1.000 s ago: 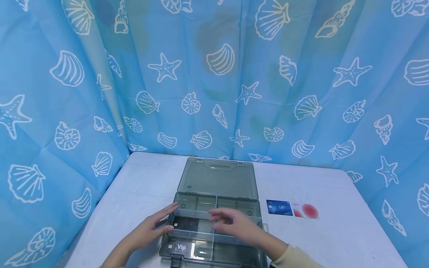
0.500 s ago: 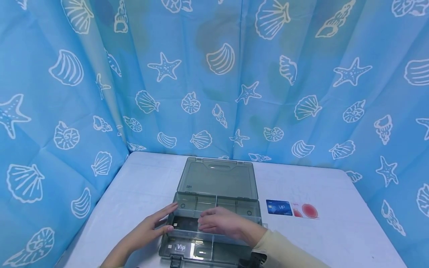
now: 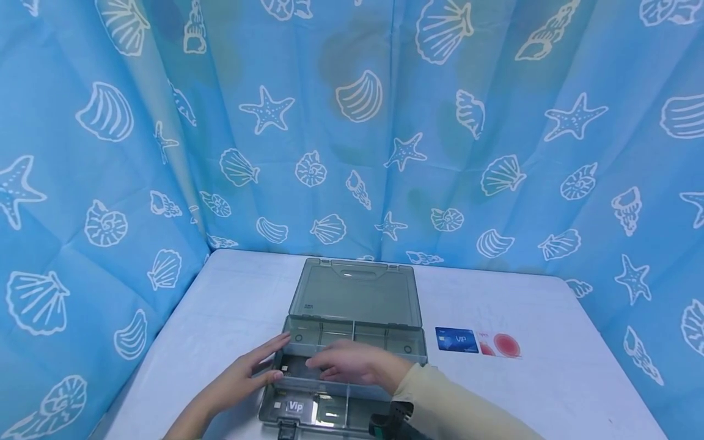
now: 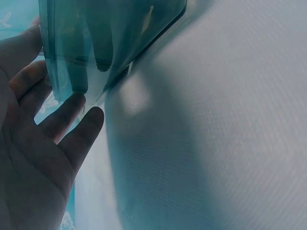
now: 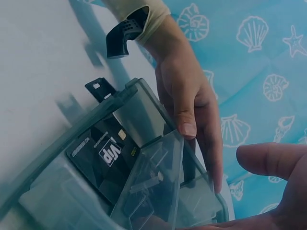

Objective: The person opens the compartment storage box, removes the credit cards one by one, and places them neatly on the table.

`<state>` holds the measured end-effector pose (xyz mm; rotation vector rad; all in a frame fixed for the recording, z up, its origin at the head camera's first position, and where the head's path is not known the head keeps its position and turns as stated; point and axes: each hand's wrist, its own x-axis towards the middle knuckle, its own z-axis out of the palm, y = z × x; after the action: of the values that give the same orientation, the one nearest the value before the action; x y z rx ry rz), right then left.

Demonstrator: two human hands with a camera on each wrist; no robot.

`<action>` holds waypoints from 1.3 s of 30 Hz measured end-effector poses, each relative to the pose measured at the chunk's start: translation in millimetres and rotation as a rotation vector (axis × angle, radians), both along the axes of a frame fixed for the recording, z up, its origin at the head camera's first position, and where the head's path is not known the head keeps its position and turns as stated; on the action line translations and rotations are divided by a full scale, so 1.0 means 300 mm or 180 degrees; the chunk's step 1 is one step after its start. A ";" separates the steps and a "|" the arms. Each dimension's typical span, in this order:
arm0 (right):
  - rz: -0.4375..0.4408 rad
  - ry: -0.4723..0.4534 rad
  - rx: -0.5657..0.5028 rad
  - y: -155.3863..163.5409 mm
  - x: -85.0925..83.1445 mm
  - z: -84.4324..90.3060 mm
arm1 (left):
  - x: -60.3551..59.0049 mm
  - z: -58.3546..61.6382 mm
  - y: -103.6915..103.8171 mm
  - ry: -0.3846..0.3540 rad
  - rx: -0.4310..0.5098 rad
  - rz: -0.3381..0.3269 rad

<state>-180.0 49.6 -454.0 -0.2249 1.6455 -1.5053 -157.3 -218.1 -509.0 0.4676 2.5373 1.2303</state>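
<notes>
Compartment box (image 3: 326, 335), touched by the straight-fingered left hand (image 3: 249, 376), holds a black card (image 3: 295, 367) beneath the loose-fingered right hand (image 3: 354, 365).

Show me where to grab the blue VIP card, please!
Probably pinch the blue VIP card by its near and far long edges, from above. It lies flat on the white table, and the red-and-white card crowds its right short edge, so fingers there might catch both.

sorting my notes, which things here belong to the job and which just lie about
Likely in the job:
left hand
right hand
open box
black Vip card
dark card

Seemingly just lying about:
blue VIP card
red-and-white card
</notes>
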 end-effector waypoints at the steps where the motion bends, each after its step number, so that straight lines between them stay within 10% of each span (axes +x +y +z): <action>1: -0.0014 0.0010 0.0011 -0.003 0.000 -0.001 | 0.000 0.000 0.000 0.0001 -0.0004 0.0001; 39: -0.0636 0.1058 -0.0271 -0.039 0.010 -0.042 | 0.005 0.006 0.000 0.0038 -0.0004 -0.0011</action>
<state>-176.9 37.8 -466.6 -0.3837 1.9111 -1.7639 -155.7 -218.1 -507.1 0.4805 2.5458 1.2284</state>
